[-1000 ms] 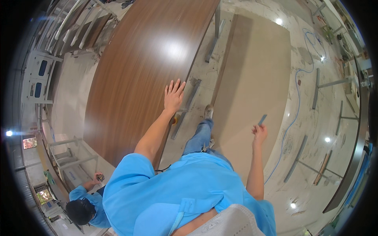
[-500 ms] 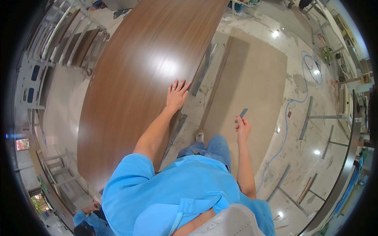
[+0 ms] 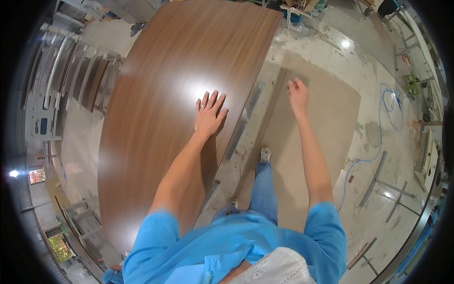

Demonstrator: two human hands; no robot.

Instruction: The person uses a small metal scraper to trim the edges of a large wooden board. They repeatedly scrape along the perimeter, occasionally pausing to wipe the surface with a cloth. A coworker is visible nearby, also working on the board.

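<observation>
A long wood-grain panel (image 3: 156, 118) with a brown, glossy face lies to my left, raised above the floor. My left hand (image 3: 209, 116) rests on it near the right edge, palm down and fingers spread. My right hand (image 3: 298, 97) is out ahead over a beige board on the floor, apart from the panel. Its fingers are pinched together. The small grey flat strip seen in this hand a moment ago hardly shows now, edge-on or hidden by the fingers.
The large beige board (image 3: 326, 109) lies on the floor by my feet. A blue hose (image 3: 378, 154) and metal frames (image 3: 373, 180) lie to the right. Racks holding panels (image 3: 71, 71) stand at the far left. A box of scraps (image 3: 295, 16) sits beyond the panel.
My right hand has moved forward, away from my body, and the grey strip has dropped from sight. My left hand stays on the panel, slightly shifted. I have stepped forward.
</observation>
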